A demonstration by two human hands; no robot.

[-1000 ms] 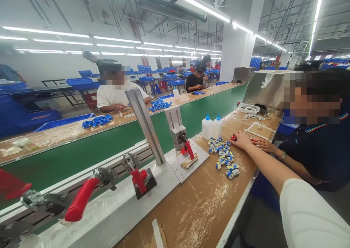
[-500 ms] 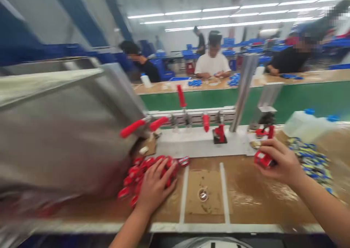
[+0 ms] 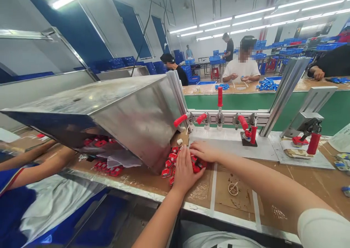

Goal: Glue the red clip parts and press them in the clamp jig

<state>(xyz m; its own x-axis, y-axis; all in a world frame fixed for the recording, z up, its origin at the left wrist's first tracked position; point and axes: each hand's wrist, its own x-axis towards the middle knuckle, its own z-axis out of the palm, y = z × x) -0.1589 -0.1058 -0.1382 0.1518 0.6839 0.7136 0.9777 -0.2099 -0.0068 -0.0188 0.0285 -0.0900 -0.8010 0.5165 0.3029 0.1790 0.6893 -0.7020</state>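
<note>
A pile of small red plastic parts (image 3: 168, 164) lies on the brown bench against the metal hood. My left hand (image 3: 185, 171) rests over the pile, fingers stretched out and together, thumb apart. From the right, my right hand (image 3: 205, 151) reaches across to the same pile. Its fingers lie extended over the far side, close to my left fingertips, and I see no part gripped in it. Some red parts (image 3: 198, 165) show between the two hands.
A sheet-metal hood (image 3: 136, 113) stands at left, with a co-worker's arm (image 3: 43, 164) and more red parts under it. Behind the pile runs a rail of red-handled toggle clamps (image 3: 220, 111). A small ring (image 3: 233, 189) lies on cardboard. Co-workers sit across the green-sided bench.
The view has swung left. My right hand has moved from the right-hand clamp, where it held a red part, across to the red pile. My left hand remains at the pile.
</note>
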